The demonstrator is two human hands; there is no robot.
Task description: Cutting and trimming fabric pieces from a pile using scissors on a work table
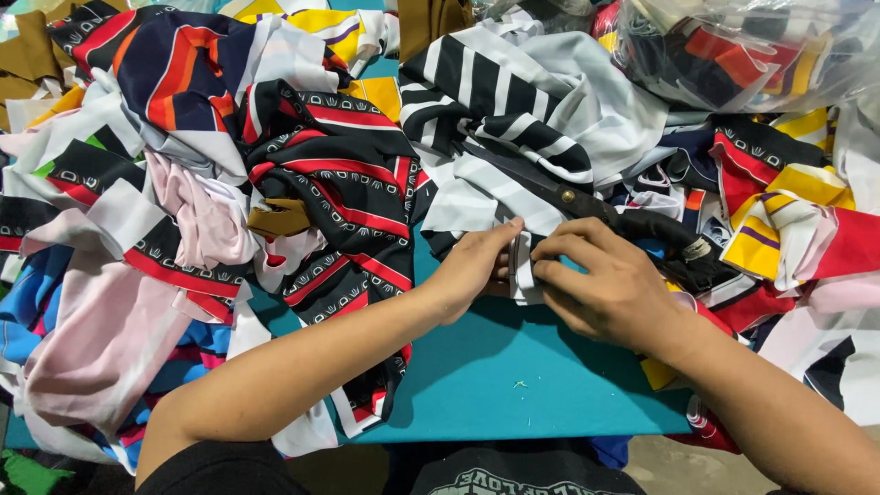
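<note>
Head cam looks straight down on a teal table (513,367) buried in fabric scraps. Both hands meet in the middle on a small white fabric strip (523,268). Left hand (472,270) has its fingers curled, thumb and fingertips pinching the strip's left edge. Right hand (605,284) is curled too, fingertips pressed onto the strip's right side, so it's held between the two hands right at the edge of the bare table patch.

Just behind the hands lies a pair of big black scissors (632,225), blades pointing up-left over a black and white striped cloth (500,110), handle near the right hand's knuckles but not gripped. Left of that sits a black cloth with red bands (344,174), then a pink piece (197,215). Top right there's a clear plastic bag (742,50) stuffed with more colourful scraps.
</note>
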